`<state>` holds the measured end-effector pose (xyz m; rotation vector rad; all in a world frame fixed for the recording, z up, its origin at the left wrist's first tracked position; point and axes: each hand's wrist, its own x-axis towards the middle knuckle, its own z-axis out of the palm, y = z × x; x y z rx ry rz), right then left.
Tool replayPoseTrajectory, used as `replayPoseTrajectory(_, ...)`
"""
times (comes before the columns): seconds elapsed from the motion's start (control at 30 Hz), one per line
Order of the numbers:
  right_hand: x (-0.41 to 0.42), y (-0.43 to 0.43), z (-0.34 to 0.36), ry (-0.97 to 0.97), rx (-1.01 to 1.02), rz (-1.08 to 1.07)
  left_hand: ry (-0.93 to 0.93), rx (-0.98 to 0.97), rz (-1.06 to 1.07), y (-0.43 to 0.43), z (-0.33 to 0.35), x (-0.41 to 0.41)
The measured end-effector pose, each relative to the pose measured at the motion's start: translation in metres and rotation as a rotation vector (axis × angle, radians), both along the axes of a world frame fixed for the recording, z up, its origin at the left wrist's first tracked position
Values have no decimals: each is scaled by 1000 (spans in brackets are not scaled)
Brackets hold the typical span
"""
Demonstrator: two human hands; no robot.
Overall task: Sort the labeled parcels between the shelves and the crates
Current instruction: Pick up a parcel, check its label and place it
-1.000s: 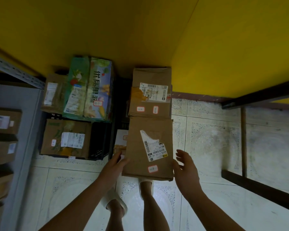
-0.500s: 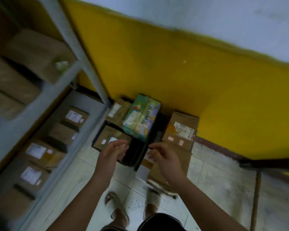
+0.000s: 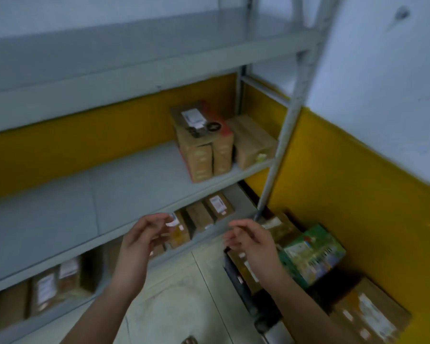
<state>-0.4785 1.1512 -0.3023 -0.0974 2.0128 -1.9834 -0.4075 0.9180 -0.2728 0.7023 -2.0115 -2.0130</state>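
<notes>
My left hand (image 3: 141,238) and my right hand (image 3: 252,240) hover empty in front of the grey metal shelving (image 3: 134,170), fingers loosely curled, holding nothing. On the middle shelf stands a tall brown labelled parcel (image 3: 204,142) with a plainer brown box (image 3: 252,141) to its right. The bottom shelf holds several labelled cardboard parcels (image 3: 217,206). At the lower right, black crates (image 3: 243,291) on the floor carry a green printed carton (image 3: 310,254) and a brown labelled box (image 3: 369,311).
A grey shelf upright (image 3: 287,125) stands between the shelving and the yellow wall (image 3: 345,184). More parcels (image 3: 57,286) sit at the bottom shelf's left end. Pale tiled floor (image 3: 181,294) lies between the shelving and the crates.
The view swung up and left from the crates to the shelving. My hands let go of the brown box on the crate stack and now hang empty before the shelves.
</notes>
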Motion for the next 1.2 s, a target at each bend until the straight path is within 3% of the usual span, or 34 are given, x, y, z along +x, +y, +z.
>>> replayPoseTrajectory(0.17, -27, -53, 6, 29, 1, -30, 15, -36, -4, -61, 7, -25)
replayPoseTrajectory(0.4, -89, -63, 3, -17, 55, -99, -61, -39, -60, -89, -14, -93)
replayPoseTrajectory(0.63, -249, -80, 8, 44, 203, -112, -226, -81, -137, -99, -26, -211)
replayPoseTrajectory(0.73, -330, -96, -1, -24, 195, -118, -295, -59, -116, -99, -28, -273)
replayPoseTrajectory(0.93, -433, -111, -34, -184, 422, 89, -461, 85, -56, -91, -48, -367)
replayPoseTrajectory(1.1, -442, -120, -57, -281, 292, 182, -508, 202, -31, -84, -72, -389)
replayPoseTrajectory(1.2, -437, -118, -65, -247, 241, 149, -423, 241, -58, -73, -75, -387)
